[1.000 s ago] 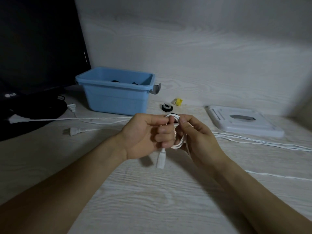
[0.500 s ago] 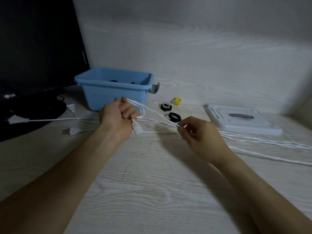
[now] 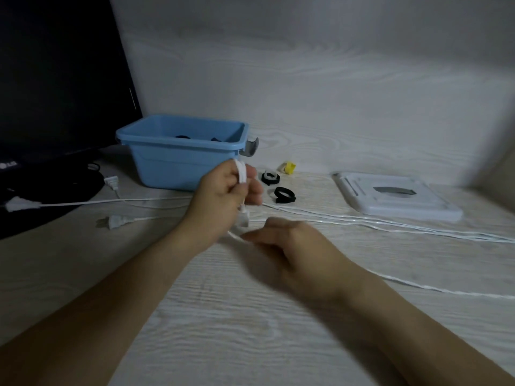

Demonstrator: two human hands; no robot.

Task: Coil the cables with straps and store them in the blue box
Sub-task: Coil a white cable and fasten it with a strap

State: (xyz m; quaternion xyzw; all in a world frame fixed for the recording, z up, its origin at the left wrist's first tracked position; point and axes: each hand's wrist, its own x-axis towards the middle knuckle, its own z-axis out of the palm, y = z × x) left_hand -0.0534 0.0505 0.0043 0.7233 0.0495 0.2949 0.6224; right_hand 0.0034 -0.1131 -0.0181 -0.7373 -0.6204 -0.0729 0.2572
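Left hand (image 3: 223,196) grips looped white cable (image 3: 241,174), plug end hanging below; right hand (image 3: 289,246), blurred, pinches the strand beneath. Blue box (image 3: 181,165) behind the grip; black straps (image 3: 284,195) to its right.

A home desk or small office is shown by a pale wooden table (image 3: 250,316) set against a wall, where a big black screen (image 3: 55,79) is stood.

Pale wood-grain desk surface (image 3: 223,316); matching wood-grain back panel (image 3: 306,79) rising behind. Black monitor (image 3: 55,73) at left, its dark base (image 3: 50,190) on desk. Light dim, upper wall shadowed.
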